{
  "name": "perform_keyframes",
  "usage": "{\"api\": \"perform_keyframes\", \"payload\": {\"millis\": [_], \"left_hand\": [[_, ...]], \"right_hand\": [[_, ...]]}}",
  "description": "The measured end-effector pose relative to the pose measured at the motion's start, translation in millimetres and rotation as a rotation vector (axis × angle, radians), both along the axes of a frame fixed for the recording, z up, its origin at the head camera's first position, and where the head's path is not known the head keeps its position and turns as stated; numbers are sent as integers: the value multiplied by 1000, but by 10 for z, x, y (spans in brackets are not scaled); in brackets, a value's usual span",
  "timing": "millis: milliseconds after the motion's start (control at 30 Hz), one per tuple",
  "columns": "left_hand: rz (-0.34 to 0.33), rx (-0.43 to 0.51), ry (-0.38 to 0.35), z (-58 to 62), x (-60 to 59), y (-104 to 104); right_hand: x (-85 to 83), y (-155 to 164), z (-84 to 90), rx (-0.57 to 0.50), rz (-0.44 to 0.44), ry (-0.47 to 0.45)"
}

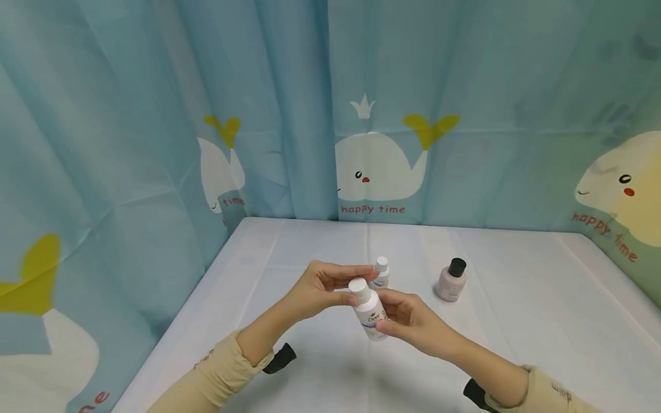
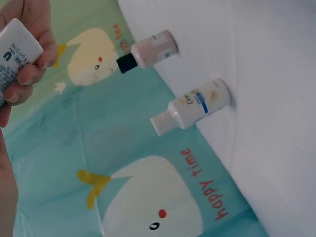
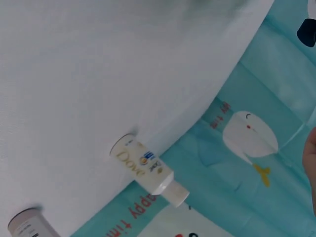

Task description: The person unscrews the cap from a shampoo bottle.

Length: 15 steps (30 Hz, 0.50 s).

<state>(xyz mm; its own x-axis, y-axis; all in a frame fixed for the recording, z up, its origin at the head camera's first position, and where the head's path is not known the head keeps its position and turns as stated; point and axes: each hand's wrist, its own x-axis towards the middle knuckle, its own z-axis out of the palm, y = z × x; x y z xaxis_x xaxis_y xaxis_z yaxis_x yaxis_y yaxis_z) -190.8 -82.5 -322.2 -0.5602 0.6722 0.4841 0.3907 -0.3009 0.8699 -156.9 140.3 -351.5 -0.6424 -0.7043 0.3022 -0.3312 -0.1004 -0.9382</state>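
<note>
A small white Dove bottle [image 1: 369,314] is held tilted above the table, its white cap up and to the left. My right hand [image 1: 418,324] grips its body, thumb in front and fingers behind. At the cap end, my left hand [image 1: 321,289] pinches with the thumb low on one side and the fingers reaching past the other. In the left wrist view the gripped bottle [image 2: 17,52] shows small back print, with curled fingers [image 2: 30,74] around it. Behind the hands stands a second white Dove bottle [image 3: 143,165], partly hidden in the head view.
Right of the hands stands a pale pink bottle [image 1: 451,284] with a black cap. A white cloth covers the table [image 1: 516,321]. Behind it hangs a blue-green curtain [image 1: 289,86] printed with whales. Black bands [image 1: 279,359] show at both sleeve cuffs.
</note>
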Motion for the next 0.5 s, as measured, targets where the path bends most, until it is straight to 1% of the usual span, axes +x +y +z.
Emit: {"api": "perform_keyframes", "payload": {"millis": [67, 100, 167, 200, 300, 400, 500], "left_hand": [[-84, 3, 4, -21, -17, 13], [-114, 0, 10, -26, -22, 18], [-146, -4, 17, -31, -26, 25], [-143, -5, 26, -33, -26, 29], [-92, -4, 50, -38, -29, 77], [-23, 20, 78, -75, -38, 153], [45, 61, 82, -123, -30, 230]], "right_hand": [[-16, 47, -6, -1, 35, -6], [-26, 70, -7, -2, 54, -9], [-53, 110, -6, -2, 89, -7], [-69, 126, -3, -2, 103, -3], [-113, 165, 15, 13, 96, 34], [-138, 192, 28, 32, 42, 76], [-141, 201, 31, 38, -9, 108]]}}
